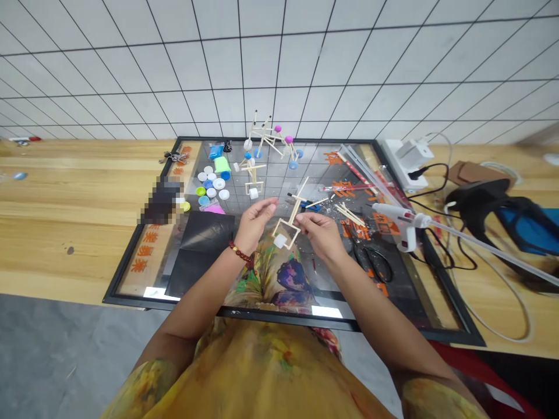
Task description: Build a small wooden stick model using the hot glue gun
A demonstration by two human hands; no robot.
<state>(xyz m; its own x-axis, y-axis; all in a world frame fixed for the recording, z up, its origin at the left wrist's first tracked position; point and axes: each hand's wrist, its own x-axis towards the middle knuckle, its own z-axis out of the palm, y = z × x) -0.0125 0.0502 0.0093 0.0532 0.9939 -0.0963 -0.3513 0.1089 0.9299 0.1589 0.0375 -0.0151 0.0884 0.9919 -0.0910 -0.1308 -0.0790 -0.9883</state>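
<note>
My right hand (pixel 322 234) pinches a small stick model (pixel 295 214) between thumb and forefinger. Thin wooden sticks form its rectangular frame and long upright, and a white block (pixel 280 240) sits at the frame's lower corner. To the left of the model, my left hand (pixel 257 224) has its fingers stretched out, thumb close to the forefinger, with nothing visible in it. A similar stick piece (pixel 254 180) stands farther back on the glass. Behind it is a larger stick construction (pixel 271 138) with pink and blue round parts.
A black-framed glass panel (pixel 279 317) covers the tabletop. Coloured caps (pixel 213 183) and a black sheet (pixel 198 250) lie left. Loose sticks (pixel 349 214), black scissors (pixel 373 260) and a white glue gun (pixel 402 224) are right. Cables run to a power strip (pixel 404 166) beside the tiled wall.
</note>
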